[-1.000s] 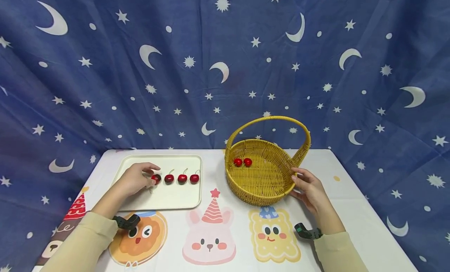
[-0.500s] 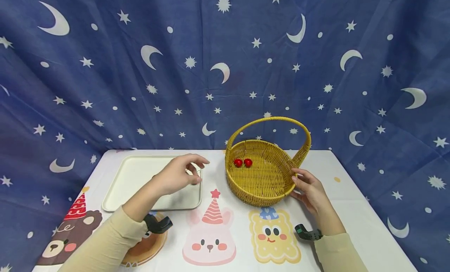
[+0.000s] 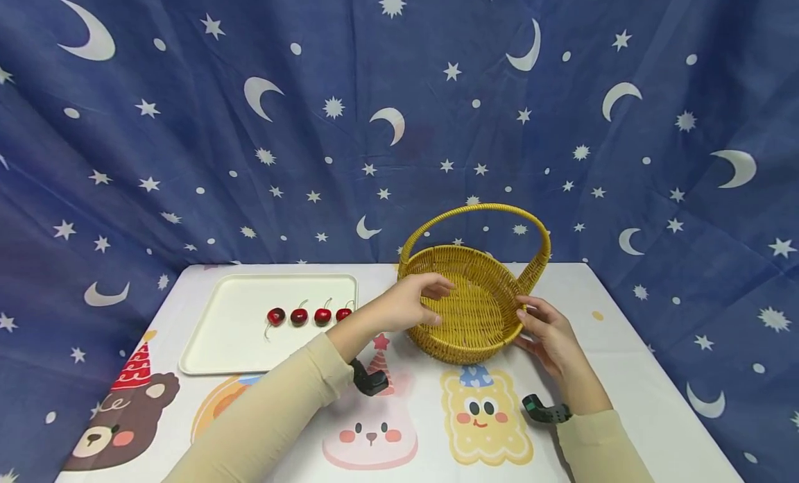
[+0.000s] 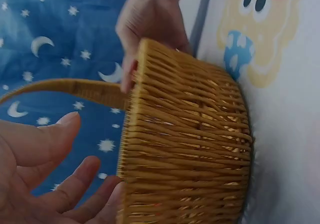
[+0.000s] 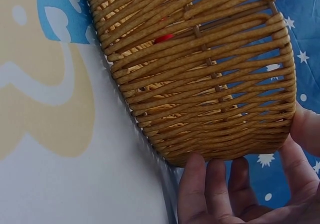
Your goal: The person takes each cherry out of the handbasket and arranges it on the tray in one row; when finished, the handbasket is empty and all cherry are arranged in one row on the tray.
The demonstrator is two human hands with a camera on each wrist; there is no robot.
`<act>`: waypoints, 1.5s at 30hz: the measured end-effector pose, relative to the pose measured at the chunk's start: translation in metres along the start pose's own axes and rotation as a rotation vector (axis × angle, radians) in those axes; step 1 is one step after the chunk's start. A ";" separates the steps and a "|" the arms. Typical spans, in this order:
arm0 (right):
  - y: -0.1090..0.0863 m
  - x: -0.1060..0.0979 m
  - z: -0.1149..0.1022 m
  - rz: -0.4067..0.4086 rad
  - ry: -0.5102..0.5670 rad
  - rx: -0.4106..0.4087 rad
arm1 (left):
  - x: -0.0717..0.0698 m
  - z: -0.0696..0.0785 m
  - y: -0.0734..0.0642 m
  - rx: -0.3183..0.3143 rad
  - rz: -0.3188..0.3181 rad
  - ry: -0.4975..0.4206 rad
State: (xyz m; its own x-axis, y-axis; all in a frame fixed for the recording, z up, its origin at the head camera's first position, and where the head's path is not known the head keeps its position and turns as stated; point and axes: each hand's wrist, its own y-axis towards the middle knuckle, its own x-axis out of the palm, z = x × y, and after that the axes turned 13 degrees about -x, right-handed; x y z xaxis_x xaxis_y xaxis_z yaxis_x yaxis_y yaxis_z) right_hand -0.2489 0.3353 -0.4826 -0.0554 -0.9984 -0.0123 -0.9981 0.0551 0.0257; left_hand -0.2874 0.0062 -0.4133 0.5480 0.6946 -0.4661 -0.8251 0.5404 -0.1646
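My left hand (image 3: 408,304) hovers over the left rim of a yellow wicker basket (image 3: 462,352). In the left wrist view its thumb and fingers (image 4: 82,169) are spread apart, and I see nothing between them. With my right hand (image 3: 552,334) I grip the basket's right rim; the right wrist view shows fingertips (image 5: 216,181) against the weave and the thumb at the rim. Several dark red cherries (image 3: 299,317) with stems lie in a row on a white tray (image 3: 221,330). My left hand hides the basket's left inside; a red spot (image 5: 163,38) shows through the weave.
The basket's tall arched handle (image 3: 477,207) rises above it. A white tablecloth (image 3: 630,400) with cartoon figures covers the table. Behind stands a blue curtain (image 3: 312,143) with moons and stars. A dark wrist device (image 3: 546,410) sits on each arm.
My left hand has moved right, from the leftmost cherry on the tray to above the basket's left side. That cherry still lies on the tray. My right hand stays on the basket.
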 end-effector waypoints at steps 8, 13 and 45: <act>0.000 -0.002 -0.001 0.002 -0.001 0.000 | 0.019 -0.001 0.043 -0.100 0.040 0.061; -0.002 -0.004 -0.001 0.006 0.006 -0.005 | 0.020 0.000 0.057 -0.157 0.061 0.087; 0.002 0.003 0.001 0.007 -0.009 0.006 | 0.033 -0.012 0.073 -0.196 0.104 0.304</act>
State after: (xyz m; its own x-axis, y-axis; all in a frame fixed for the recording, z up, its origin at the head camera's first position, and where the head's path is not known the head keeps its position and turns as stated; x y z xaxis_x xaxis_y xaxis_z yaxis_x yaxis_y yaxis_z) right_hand -0.2506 0.3325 -0.4833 -0.0622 -0.9978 -0.0206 -0.9979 0.0618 0.0195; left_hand -0.3313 0.0626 -0.4507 0.4182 0.5525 -0.7210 -0.9010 0.3530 -0.2521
